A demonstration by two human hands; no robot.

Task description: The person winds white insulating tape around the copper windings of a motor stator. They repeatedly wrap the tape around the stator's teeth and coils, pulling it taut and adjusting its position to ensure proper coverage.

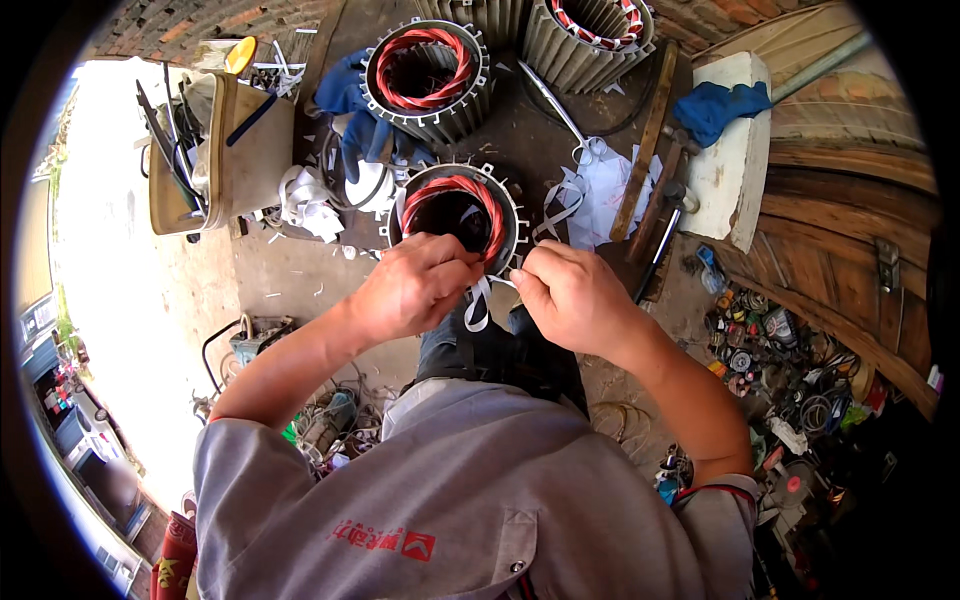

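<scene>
Close in front of me stands a finned metal motor stator [513, 208] with a ring of red copper winding [490, 203] inside its rim. My left hand [425, 285] is closed at the near edge of the winding, its fingertips pinched together. To its right my right hand [572, 295] is also closed, thumb pressed against the fingers at the rim. A white lacing tape [478, 308] loops down between the hands, and a short stretch of it runs to the right fingertips. What the left fingertips hold is mostly hidden by the hand.
Another stator with red winding [483, 85] stands behind, and one with white-laced winding [640, 60] at the far right. Scissors [590, 150] and white paper sheets [605, 200] lie right. A tool-filled bucket [228, 160] is left; a hammer [672, 215] lies beside wooden strips.
</scene>
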